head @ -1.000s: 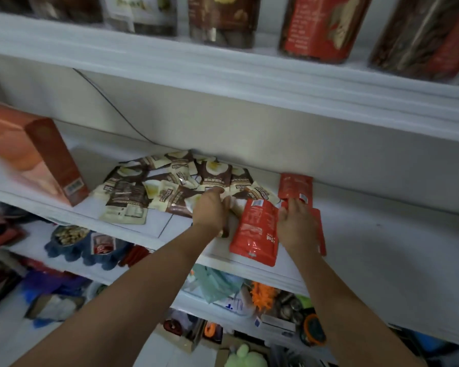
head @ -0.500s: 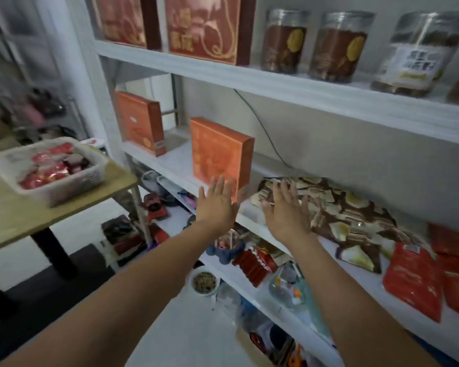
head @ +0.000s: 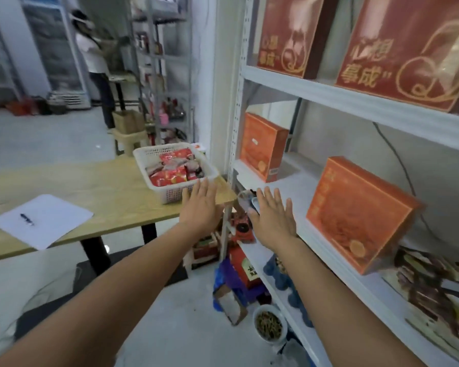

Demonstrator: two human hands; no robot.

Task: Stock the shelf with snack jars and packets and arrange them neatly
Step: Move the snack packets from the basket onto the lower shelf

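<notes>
1. Both our hands are empty. The left hand [head: 200, 205] and right hand [head: 272, 221] hang in the air, backs toward us, fingers straight and fanned out.
2. The left one's over the rounded corner of the smooth wooden table [head: 104, 192], just beside the white lattice plastic basket [head: 167, 193] of glossy red packets [head: 174, 169].
3. The right one's at the front lip of the white shelf [head: 298, 185], with bare board between the far orange box [head: 263, 147] and near orange box [head: 355, 218], both upright cardboard.
4. Brown packets [head: 432, 287] lie flat and heaped, far right on that shelf.
</notes>
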